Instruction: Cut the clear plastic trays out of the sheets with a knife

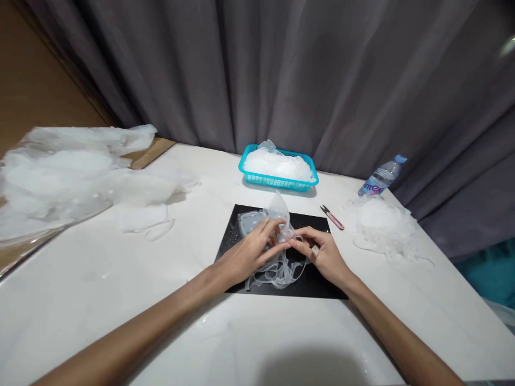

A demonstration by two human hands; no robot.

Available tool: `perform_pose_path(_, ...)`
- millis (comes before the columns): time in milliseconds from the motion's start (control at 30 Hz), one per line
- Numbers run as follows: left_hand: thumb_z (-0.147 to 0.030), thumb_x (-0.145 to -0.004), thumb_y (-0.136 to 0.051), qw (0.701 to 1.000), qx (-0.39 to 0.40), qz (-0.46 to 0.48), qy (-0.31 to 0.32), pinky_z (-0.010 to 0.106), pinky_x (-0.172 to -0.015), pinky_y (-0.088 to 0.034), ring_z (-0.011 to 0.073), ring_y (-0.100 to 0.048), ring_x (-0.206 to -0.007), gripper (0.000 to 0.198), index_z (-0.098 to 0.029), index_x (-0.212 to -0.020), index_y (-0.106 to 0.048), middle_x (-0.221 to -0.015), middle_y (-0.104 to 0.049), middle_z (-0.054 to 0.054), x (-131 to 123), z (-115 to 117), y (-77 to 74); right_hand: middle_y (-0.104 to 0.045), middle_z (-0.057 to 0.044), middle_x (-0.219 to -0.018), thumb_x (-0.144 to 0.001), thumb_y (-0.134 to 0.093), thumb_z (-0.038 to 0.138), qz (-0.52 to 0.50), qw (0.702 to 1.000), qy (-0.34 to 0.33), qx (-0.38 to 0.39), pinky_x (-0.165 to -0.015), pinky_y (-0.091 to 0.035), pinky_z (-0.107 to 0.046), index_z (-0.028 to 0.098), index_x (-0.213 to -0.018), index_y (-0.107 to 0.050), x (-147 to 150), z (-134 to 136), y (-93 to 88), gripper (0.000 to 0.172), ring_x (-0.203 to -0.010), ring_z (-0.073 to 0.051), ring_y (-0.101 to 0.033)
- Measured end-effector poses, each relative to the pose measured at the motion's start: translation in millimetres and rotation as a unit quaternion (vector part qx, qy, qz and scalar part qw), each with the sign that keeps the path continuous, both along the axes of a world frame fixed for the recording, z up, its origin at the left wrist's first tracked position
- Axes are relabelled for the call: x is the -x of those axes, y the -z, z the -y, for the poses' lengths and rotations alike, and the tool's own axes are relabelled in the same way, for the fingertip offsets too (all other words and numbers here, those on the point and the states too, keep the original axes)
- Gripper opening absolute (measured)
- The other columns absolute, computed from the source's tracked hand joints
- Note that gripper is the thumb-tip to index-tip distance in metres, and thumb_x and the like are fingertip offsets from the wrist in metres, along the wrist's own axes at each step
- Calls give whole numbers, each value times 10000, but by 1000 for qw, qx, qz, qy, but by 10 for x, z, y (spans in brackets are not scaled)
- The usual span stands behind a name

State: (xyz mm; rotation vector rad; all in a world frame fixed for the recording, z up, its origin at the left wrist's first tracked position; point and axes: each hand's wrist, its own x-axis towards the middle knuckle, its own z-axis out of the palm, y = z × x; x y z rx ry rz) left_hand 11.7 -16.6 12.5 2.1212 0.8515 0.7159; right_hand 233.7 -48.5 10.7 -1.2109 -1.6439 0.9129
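Over a black mat point(317, 281) on the white table, my left hand point(257, 244) and my right hand point(319, 252) meet at a sheer white fabric piece point(277, 206). Both hands have fingers closed on the fabric, the fingertips almost touching. One peak of it stands up above my left fingers. Loose translucent strips point(281, 273) hang in a tangle below, resting on the mat. Under my left hand lies a flat sheer piece with white dots point(249, 220). My fingers hide the exact spot being pinched.
Behind the mat stands a turquoise basket point(277, 183) heaped with white material. Pink-handled thread snips point(333, 218) lie at right, near a water bottle point(382, 177) and a white fabric pile point(386, 225). A larger sheer pile point(64, 177) covers cardboard at left. A grey curtain point(273, 69) hangs behind.
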Motion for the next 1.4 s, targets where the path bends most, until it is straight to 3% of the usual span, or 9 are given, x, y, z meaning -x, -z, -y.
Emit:
perform_pose_path(133,-479,-1112,-464,999,-28,-23,15,449,-982,-548,232,-685,-1040,331,-280,-1368,-532,-1265,-626,79,38,-42,5,-584,7,-718,-907,-767,433,14,999,17,-26,-640,-424,-297,215,-905,-822,-21,-14,30,225,-663,-154,-491)
perform_pose_path(333,-369,-1129,-434,998,-51,-18,36,401,-929,-538,233,-668,-1039,251,-228,-1205,-628,-1139,-664,76,11,-48,-20,-546,15,-756,-969,-687,378,60,996,27,-54,-659,-440,-288,217,-965,-754,30,21,112,175,-706,-160,-527)
perform_pose_path(533,-329,-1120,-457,998,-59,3,35,364,-854,-525,208,-642,-916,236,-203,-1069,-651,-993,-655,54,-12,-56,-38,-524,10,-805,-976,-597,340,91,994,30,-44,-647,-442,-273,220,-949,-647,51,23,172,133,-738,-166,-533)
perform_pose_path(733,-358,-1111,-466,1000,-26,10,4,354,-822,-508,203,-642,-882,276,-194,-1016,-667,-969,-676,52,-52,-23,-79,-631,-6,-875,-918,-606,250,79,993,70,-43,-695,-443,-293,227,-868,-552,56,27,194,77,-766,-172,-534)
perform_pose_path(933,-478,-1080,-523,995,86,56,-14,323,-746,-516,192,-679,-795,350,-195,-958,-688,-854,-718,26,-68,-59,-9,-644,-1,-881,-925,-706,402,-77,997,16,7,-675,-426,-278,224,-868,-557,109,28,135,239,-724,-145,-530)
perform_pose_path(1100,-428,-1067,-559,997,64,42,-30,314,-738,-496,187,-664,-792,296,-184,-945,-675,-868,-722,31,-92,-41,10,-528,37,-816,-899,-732,486,-83,995,-47,40,-625,-379,-258,229,-915,-543,85,-1,71,319,-670,-124,-449)
perform_pose_path(1267,-395,-1070,-538,998,30,29,-53,302,-721,-486,172,-629,-744,280,-194,-901,-633,-846,-694,8,-138,-54,39,-461,77,-754,-915,-727,332,13,998,-45,40,-605,-335,-250,245,-1032,-533,39,54,41,243,-623,-113,-388)
perform_pose_path(1400,-294,-1072,-490,994,-63,-9,-84,334,-774,-488,185,-602,-797,176,-205,-935,-558,-916,-608,20,-148,-116,98,-417,89,-735,-975,-612,281,-21,992,-90,83,-597,-346,-238,261,-993,-440,60,166,-7,174,-608,-111,-399)
